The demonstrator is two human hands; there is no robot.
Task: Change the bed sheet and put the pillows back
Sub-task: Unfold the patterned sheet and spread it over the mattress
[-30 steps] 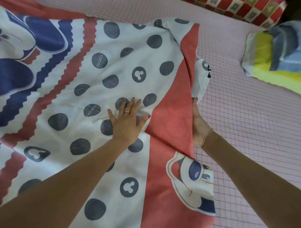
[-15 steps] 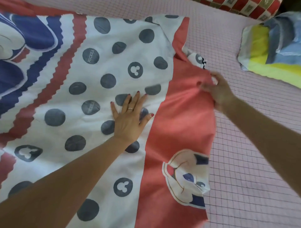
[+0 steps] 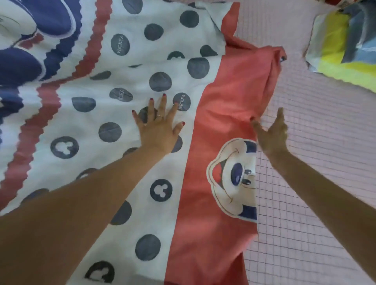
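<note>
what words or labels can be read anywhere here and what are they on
"MICKEY", upside down: grey dot on the printed sheet.
"MICKEY", sideways: dot by the left hand.
Dot: same word, creased, only partly legible.
Striped pillow, checked sheet: no text.

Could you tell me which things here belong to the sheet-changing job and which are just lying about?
Job:
- printed sheet, under the flat left hand
- right hand, open at its red edge
- pink checked sheet beneath
- striped pillow

Lying about:
- red checked fabric, top right corner
</note>
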